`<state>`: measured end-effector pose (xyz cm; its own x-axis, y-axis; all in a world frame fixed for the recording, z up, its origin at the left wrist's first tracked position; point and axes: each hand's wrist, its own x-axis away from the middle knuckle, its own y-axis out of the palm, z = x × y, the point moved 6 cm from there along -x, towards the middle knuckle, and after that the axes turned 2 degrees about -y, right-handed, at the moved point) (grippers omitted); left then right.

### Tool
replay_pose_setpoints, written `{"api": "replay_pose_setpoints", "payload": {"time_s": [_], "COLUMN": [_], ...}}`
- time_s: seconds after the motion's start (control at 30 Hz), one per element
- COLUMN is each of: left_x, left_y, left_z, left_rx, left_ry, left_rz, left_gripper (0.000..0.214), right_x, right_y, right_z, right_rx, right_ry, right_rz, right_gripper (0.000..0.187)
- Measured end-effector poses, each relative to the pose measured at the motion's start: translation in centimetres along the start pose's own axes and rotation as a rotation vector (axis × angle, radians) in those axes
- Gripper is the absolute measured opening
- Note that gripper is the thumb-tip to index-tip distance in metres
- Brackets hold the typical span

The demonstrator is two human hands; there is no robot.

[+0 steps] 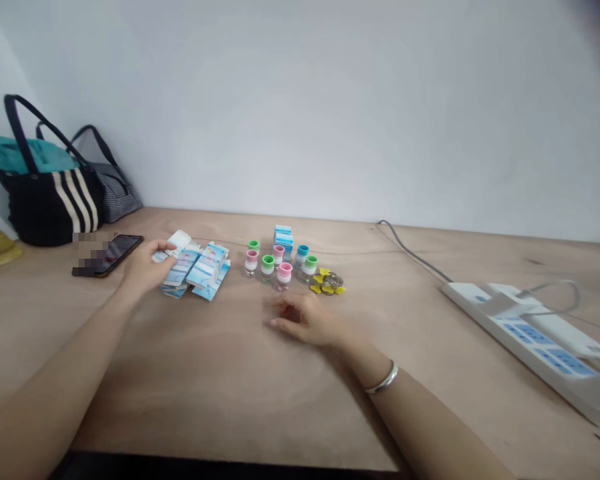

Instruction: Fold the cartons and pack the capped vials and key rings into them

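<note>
- My left hand [143, 270] had its fingers [167, 247] closed on a flat white cardboard packet [179, 241], atop a loose pile of thin blue-and-white cardboard packets [200, 273] toward the far edge of the surface [240, 373], left of centre.
- I judged the packets light, stiff yet easily bent, and slippery against one another, best taken by their long edges.
- My right hand [300, 319] lay empty, its fingers [283, 323] loosely curled, just before small glass vials with pink, green and blue caps [267, 267].
- I judged those vials fragile, best held by the caps.
</note>
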<state>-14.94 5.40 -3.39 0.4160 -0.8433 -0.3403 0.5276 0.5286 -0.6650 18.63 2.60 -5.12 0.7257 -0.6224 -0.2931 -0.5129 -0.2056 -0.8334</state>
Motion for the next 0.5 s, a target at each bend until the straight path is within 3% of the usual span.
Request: {"api": "replay_pose_setpoints", "payload": {"time_s": [0.13,0.27,0.3,0.33,0.37,0.5], "left_x": [0.7,3.5,4.6,5.8,7.2,12.3], "left_y": [-0.7,-2.1,-1.8,-1.0,0.3,5.2], "left_z": [1.4,5.1,6.2,7.4,8.6,10.9], "left_rx": [-0.171,-0.245,-0.21,-0.154,-0.101,-0.112], "left_ry": [0.088,0.373,0.474,0.615,0.777,1.079], "left_rz": [0.032,0.35,0.379,0.328,0.194,-0.185], "left_gripper": [0.028,0.02,0.018,0.016,0.013,0.011], "right_x": [-0.1,-1.4,-2.2,-3.1,-4.2,-8.7], "right_y": [-0.6,-3.7,-4.7,-5.5,-6.3,-7.7], "right_z": [0.0,0.8,1.1,1.4,1.9,3.7], "right_rx": [0.082,0.227,0.271,0.307,0.34,0.454], "right_ry": [0.014,0.095,0.121,0.15,0.188,0.357], "right_rz": [0.085,0.376,0.434,0.467,0.483,0.376], "right_gripper": [0.019,0.017,0.017,0.017,0.018,0.029]}}
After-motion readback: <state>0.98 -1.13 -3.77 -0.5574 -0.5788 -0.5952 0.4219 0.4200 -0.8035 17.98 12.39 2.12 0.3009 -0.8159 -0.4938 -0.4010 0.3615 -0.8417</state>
